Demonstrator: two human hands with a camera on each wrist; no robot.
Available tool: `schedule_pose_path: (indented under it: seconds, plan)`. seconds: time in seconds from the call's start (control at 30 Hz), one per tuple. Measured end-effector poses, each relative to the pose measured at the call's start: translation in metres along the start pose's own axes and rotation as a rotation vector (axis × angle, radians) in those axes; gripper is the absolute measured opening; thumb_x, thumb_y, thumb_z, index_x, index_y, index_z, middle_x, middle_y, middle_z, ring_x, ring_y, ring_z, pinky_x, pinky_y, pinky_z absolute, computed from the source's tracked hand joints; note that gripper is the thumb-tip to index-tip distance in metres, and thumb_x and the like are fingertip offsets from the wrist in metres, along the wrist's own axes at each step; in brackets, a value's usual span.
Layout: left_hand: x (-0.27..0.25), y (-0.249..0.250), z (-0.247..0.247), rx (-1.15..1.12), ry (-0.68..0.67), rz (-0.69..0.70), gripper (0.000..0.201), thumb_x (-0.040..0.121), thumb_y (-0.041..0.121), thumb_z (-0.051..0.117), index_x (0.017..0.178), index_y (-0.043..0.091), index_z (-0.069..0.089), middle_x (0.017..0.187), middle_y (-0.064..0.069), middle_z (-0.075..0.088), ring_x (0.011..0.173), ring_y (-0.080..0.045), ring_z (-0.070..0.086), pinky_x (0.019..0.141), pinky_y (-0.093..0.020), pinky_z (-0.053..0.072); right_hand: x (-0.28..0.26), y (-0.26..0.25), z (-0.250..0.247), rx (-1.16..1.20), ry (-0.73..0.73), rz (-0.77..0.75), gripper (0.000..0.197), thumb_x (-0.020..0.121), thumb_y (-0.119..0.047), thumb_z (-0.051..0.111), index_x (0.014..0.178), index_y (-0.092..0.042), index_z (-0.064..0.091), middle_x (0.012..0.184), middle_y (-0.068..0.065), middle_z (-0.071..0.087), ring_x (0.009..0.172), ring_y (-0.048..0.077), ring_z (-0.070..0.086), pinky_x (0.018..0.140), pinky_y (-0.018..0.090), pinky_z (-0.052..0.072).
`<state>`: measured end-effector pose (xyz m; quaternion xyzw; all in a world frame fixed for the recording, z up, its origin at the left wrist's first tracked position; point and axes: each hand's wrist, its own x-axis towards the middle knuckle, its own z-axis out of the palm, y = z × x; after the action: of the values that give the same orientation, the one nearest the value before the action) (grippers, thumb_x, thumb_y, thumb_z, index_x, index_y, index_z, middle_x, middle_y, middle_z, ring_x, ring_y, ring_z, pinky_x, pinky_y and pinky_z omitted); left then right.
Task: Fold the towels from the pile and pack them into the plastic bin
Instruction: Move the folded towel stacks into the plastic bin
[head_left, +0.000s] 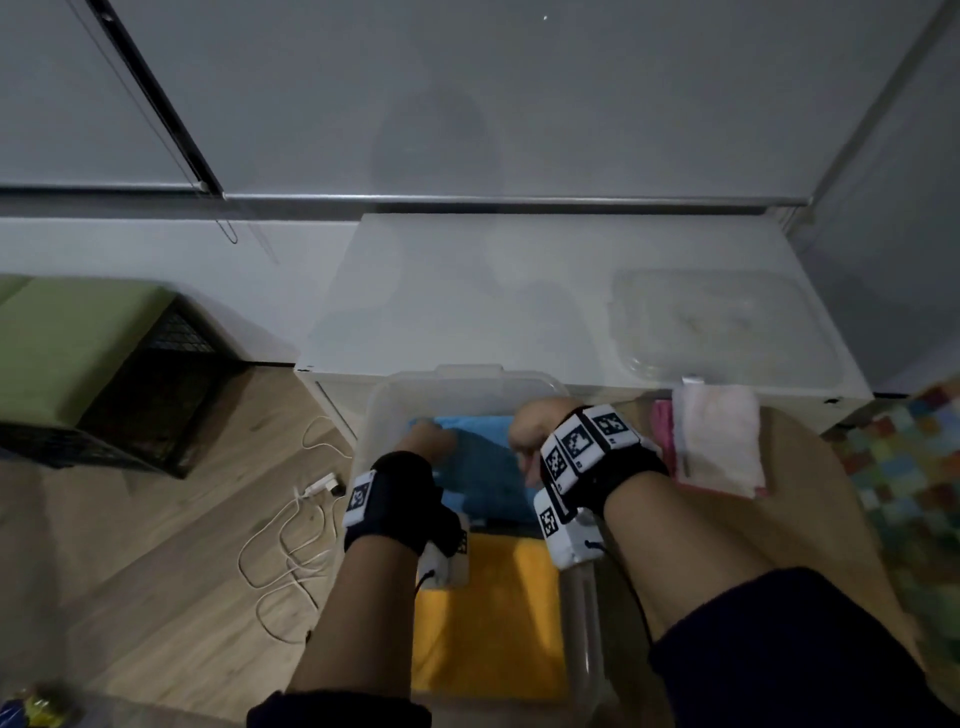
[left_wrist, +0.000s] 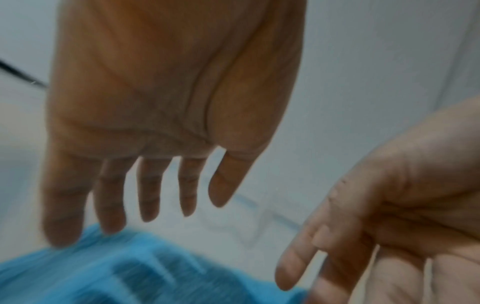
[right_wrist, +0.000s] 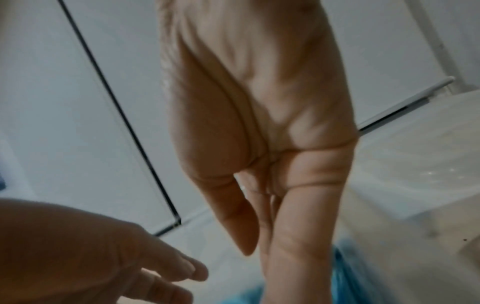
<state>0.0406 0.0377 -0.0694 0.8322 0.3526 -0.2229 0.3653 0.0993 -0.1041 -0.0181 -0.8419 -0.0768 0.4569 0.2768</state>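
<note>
A clear plastic bin (head_left: 467, 375) stands on the floor below me. Inside it a blue towel (head_left: 483, 467) lies at the far end and a folded yellow towel (head_left: 488, 623) at the near end. Both hands reach into the bin over the blue towel. My left hand (head_left: 427, 441) has straight, spread fingers (left_wrist: 148, 195) whose tips touch the blue towel (left_wrist: 130, 273). My right hand (head_left: 535, 431) points its straight fingers (right_wrist: 293, 236) down at the blue towel (right_wrist: 348, 283) and holds nothing. A pile of white and pink towels (head_left: 717, 441) lies to the right of the bin.
A white cabinet (head_left: 467, 291) stands right behind the bin, with a clear lid (head_left: 727, 322) lying on it. A white cable and charger (head_left: 291, 545) trail on the wooden floor at left. A black crate with a green cushion (head_left: 78, 353) is far left, a colourful mat (head_left: 909, 467) far right.
</note>
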Motion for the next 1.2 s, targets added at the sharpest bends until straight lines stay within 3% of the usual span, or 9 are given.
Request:
schedule_pose_path:
  seconds: [0.07,0.13,0.23,0.33,0.47,0.67,0.77,0.9,1.2]
  plan:
    - [-0.009,0.021,0.002,-0.114,0.140,0.065,0.036,0.087,0.006,0.049,0.121,-0.005,0.054,0.127,-0.026,0.054,0.118,-0.038,0.052,0.101,-0.042,0.043,-0.002,0.006,-0.015,0.213,-0.068,-0.015,0.010,0.091,-0.004,0.048,0.099,-0.006,0.053,0.086,0.013,0.056,0.044,0.011,0.065,0.046,0.023,0.054]
    - [-0.028,0.055,0.004,-0.169,0.326,0.210,0.032,0.087,0.007,0.049,0.116,0.000,0.059,0.120,-0.022,0.059,0.114,-0.034,0.054,0.098,-0.036,0.042,-0.011,0.015,-0.040,0.297,-0.032,-0.021,0.013,0.092,-0.001,0.046,0.081,-0.004,0.052,0.077,0.013,0.056,0.037,0.014,0.060,0.039,0.023,0.051]
    - [-0.054,0.111,0.015,-0.371,0.363,0.414,0.021,0.088,0.007,0.047,0.100,0.008,0.064,0.100,-0.014,0.065,0.094,-0.028,0.060,0.083,-0.032,0.049,-0.031,0.041,-0.078,0.374,0.132,-0.040,0.012,0.092,0.001,0.046,0.082,0.003,0.052,0.073,0.017,0.057,0.050,0.026,0.061,0.044,0.031,0.054]
    - [-0.060,0.157,0.047,-0.666,0.115,0.433,0.017,0.093,0.004,0.045,0.083,0.012,0.057,0.072,-0.003,0.056,0.061,-0.016,0.051,0.050,-0.017,0.043,-0.022,0.095,-0.115,0.389,0.359,0.004,0.018,0.090,0.000,0.047,0.073,0.000,0.051,0.069,0.017,0.055,0.057,0.028,0.056,0.043,0.029,0.050]
    - [-0.040,0.186,0.111,-0.830,0.016,0.282,0.015,0.092,0.001,0.045,0.092,0.008,0.058,0.068,-0.001,0.048,0.057,-0.013,0.044,0.045,-0.016,0.037,-0.013,0.161,-0.145,0.206,0.553,0.122,0.026,0.092,-0.014,0.049,0.108,0.005,0.058,0.107,0.017,0.059,0.103,0.035,0.058,0.078,0.031,0.044]
    - [-0.007,0.189,0.185,-0.706,0.010,0.158,0.034,0.092,0.005,0.051,0.123,-0.008,0.053,0.111,-0.022,0.060,0.092,-0.019,0.050,0.076,-0.027,0.041,0.008,0.223,-0.150,0.242,0.411,0.247,0.047,0.090,-0.023,0.055,0.128,0.003,0.046,0.128,0.024,0.054,0.110,0.039,0.056,0.093,0.046,0.049]
    - [0.000,0.189,0.209,-0.667,-0.069,0.094,0.046,0.094,0.014,0.050,0.135,-0.004,0.040,0.133,-0.017,0.049,0.121,-0.030,0.049,0.099,-0.037,0.043,0.018,0.232,-0.150,0.332,0.315,0.273,0.057,0.092,-0.028,0.057,0.136,0.003,0.038,0.134,0.021,0.049,0.117,0.037,0.053,0.089,0.037,0.048]
    - [-0.001,0.189,0.234,-0.751,-0.207,0.034,0.048,0.092,0.013,0.053,0.136,0.001,0.038,0.134,-0.018,0.049,0.121,-0.035,0.050,0.102,-0.041,0.042,0.032,0.243,-0.152,0.386,0.322,0.286,0.062,0.087,-0.032,0.065,0.134,0.000,0.039,0.131,0.020,0.052,0.112,0.035,0.055,0.084,0.039,0.050]
    - [0.006,0.192,0.243,-0.631,-0.107,0.018,0.046,0.090,0.018,0.058,0.130,0.000,0.045,0.130,-0.017,0.053,0.118,-0.030,0.053,0.095,-0.034,0.044,0.043,0.246,-0.147,0.292,0.619,0.106,0.059,0.071,-0.024,0.077,0.120,-0.004,0.050,0.124,0.014,0.051,0.111,0.033,0.054,0.091,0.043,0.049]
